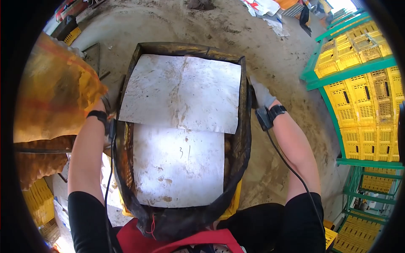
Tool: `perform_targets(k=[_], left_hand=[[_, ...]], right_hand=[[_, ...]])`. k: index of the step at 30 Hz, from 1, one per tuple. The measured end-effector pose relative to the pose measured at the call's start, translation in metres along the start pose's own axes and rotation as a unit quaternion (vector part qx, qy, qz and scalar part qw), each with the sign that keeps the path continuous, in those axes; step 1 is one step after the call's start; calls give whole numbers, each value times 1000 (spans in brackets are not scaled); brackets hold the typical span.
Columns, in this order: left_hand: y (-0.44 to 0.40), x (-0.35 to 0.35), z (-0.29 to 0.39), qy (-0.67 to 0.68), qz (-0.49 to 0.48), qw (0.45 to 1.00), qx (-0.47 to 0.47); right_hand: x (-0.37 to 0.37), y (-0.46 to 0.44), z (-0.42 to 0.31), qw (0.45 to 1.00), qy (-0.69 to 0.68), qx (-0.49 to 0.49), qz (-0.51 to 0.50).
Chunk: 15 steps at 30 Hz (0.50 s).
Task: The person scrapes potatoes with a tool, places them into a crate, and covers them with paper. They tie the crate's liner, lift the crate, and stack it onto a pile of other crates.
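A crate (pixel 244 105) lined with dark, dirty cloth is directly in front of me, close to my body. Two white sheets lie on its contents: a stained upper sheet (pixel 156 90) overlaps a lower sheet (pixel 177 168) marked "31". What lies under them is mostly hidden. My right hand (pixel 262 93), in a pale glove, is closed against the crate's right side, its fingertips partly hidden. On the opposite side my left hand (pixel 106 101) grips the crate, its fingers largely out of sight beside an orange mesh bag. Each wrist wears a black strap with a cable.
Full orange mesh bags (pixel 55 92) bulge close to my left arm. Yellow crates (pixel 358 97) are stacked in a green metal frame (pixel 354 71) on the right. More yellow crates (pixel 38 202) stand at lower left. The dirty floor (pixel 173 21) stretches ahead, with litter farther off.
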<state>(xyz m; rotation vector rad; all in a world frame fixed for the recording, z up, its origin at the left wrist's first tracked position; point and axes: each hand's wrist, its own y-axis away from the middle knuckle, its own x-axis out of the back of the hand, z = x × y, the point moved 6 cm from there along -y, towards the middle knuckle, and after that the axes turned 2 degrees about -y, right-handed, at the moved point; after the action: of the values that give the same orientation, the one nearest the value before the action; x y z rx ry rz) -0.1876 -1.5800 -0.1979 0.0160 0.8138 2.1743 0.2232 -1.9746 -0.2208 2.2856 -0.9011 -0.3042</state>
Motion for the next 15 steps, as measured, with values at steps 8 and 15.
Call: perform_targets(k=[8,15], left_hand=[[-59,16,69,-57,-1,997,-45],[5,3,109,31,-33,969,-241]], right_hand=[[5,-29,-85,967,-167,185,57],[14,22,-123,950,-139,214,180]])
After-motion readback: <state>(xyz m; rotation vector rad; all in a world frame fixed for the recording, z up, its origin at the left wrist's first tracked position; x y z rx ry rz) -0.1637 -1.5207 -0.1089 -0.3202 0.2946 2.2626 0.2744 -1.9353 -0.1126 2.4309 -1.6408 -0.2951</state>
